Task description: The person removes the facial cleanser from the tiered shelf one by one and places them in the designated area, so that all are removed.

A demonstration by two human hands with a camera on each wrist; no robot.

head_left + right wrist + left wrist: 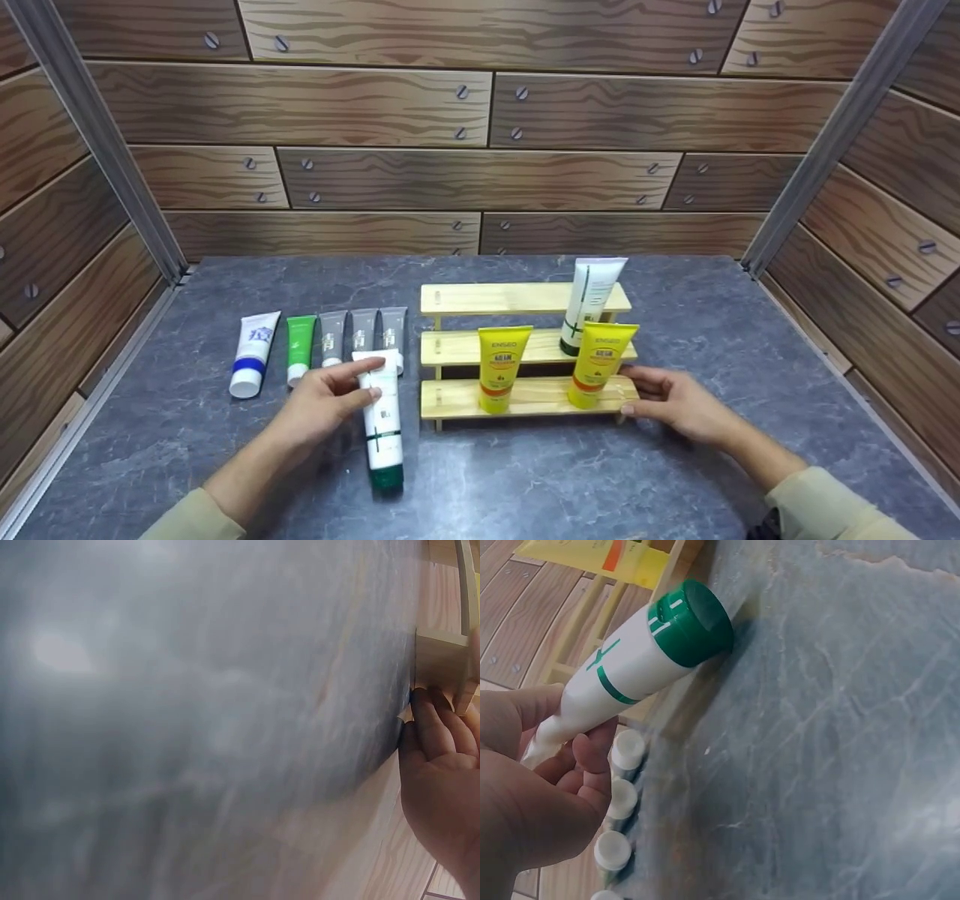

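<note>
Pinches a white tube [385, 420] between thumb and fingers of the left hand [311, 401], cap down, over the table [525, 480] just left of the wooden rack [502, 298]. Cannot tell any contact between cap and table. Grips the rack's right end with the right hand [686, 405], thumb in front.

Can see only from the left wrist the flat end of the green cap [709, 615]; only from the right wrist, fingers [433, 724] side by side at the rack's end; only from the head, a second white tube [589, 300] on the middle shelf, a blue-banded tube [255, 345] and a green tube [301, 341] beside three grey tubes [364, 331].

Can read ENSEO on both yellow tubes [505, 367] on the bottom shelf. Cannot make out smaller print.
</note>
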